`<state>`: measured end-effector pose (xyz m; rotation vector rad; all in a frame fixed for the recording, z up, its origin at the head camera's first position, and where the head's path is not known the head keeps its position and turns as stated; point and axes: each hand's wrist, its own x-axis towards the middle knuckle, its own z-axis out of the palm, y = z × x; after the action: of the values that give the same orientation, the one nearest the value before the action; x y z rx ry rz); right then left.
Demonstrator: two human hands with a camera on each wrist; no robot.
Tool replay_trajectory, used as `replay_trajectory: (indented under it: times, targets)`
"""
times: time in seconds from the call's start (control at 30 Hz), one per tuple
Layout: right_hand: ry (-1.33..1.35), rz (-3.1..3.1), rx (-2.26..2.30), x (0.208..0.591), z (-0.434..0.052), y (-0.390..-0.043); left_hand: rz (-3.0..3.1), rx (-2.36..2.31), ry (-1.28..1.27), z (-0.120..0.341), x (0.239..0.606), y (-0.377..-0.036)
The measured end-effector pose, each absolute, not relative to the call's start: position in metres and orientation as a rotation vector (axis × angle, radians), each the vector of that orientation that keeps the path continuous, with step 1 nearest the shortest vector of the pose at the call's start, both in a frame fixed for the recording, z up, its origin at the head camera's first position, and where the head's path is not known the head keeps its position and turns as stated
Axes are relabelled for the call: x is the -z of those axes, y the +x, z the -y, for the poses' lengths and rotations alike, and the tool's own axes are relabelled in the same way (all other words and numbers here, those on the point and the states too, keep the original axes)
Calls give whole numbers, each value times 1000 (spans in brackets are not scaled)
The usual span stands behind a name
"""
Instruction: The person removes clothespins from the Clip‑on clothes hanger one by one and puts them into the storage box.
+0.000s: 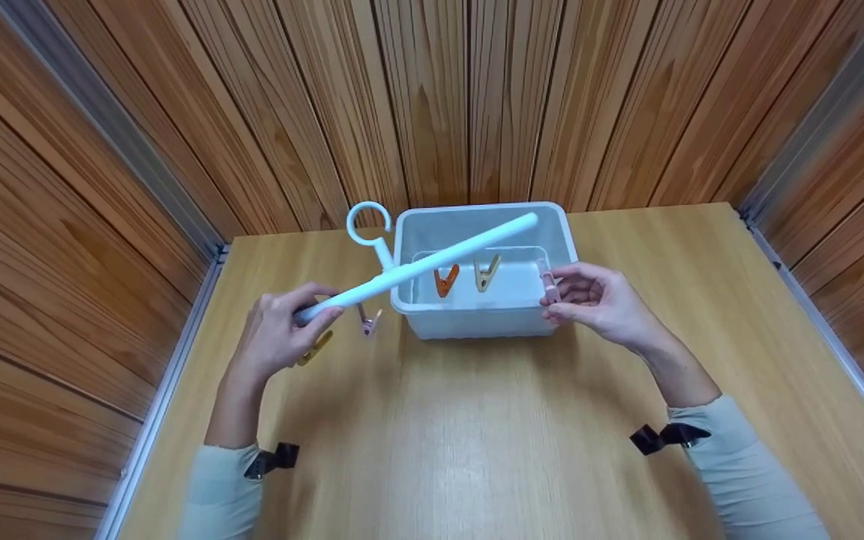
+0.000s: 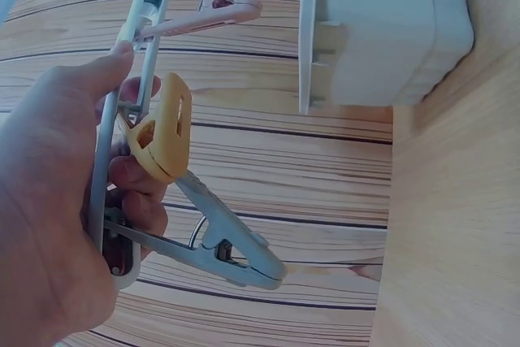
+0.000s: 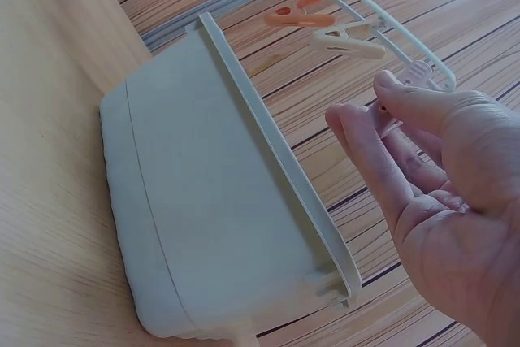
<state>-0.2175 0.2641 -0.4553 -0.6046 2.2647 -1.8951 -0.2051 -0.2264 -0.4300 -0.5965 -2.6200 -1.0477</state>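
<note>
Left hand (image 1: 274, 337) grips one end of a white peg hanger bar (image 1: 432, 261), fingers curled round it; bar held up off the table (image 1: 477, 435), slanting from the hand up across the white plastic bin (image 1: 477, 322) with its far end over the bin's back rim. Hook loop (image 1: 367, 223) sticks up near the bar's middle. Right hand (image 1: 597, 300) pinches a pale pink peg (image 1: 548, 285) hanging near the bin's right rim, thumb and fingers closed on it. Orange peg (image 1: 445, 280) and tan peg (image 1: 486, 272) dangle from the bar over the bin's inside. Near the left hand, a yellow peg (image 2: 162, 132), a grey peg (image 2: 227, 245) and another pink peg (image 2: 211, 6) hang off the bar, seen in the left wrist view.

Handling, as a judgement: hanger looks like thin rigid plastic, light, probably flexes a bit when held by one end; pegs swing freely, so tilting sets them moving. Pegs are small, spring-loaded, smooth; best taken at the two rear tabs and squeezed to open, not pulled by the jaw end. Bar is best held near an end or by the hook, clear of the peg links. Bin looks light and would slide if knocked.
</note>
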Motion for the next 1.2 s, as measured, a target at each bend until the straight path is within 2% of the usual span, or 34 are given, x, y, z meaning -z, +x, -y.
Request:
replay_trajectory:
  times: [0.27,0.7,0.93,1.2]
  targets:
    - [-559,-2252,1903,447,-262,-230,2533,1102,-616,228,445,-202]
    - [-435,-2337,1713,426,-254,-264,2525,1246,-508,228,455,-198]
    - [-446,-2326,1672,418,-246,-280,2523,1303,-434,232,458,-196]
    - [-483,-2441,1530,412,-240,-298,2487,1286,-466,233,460,-194]
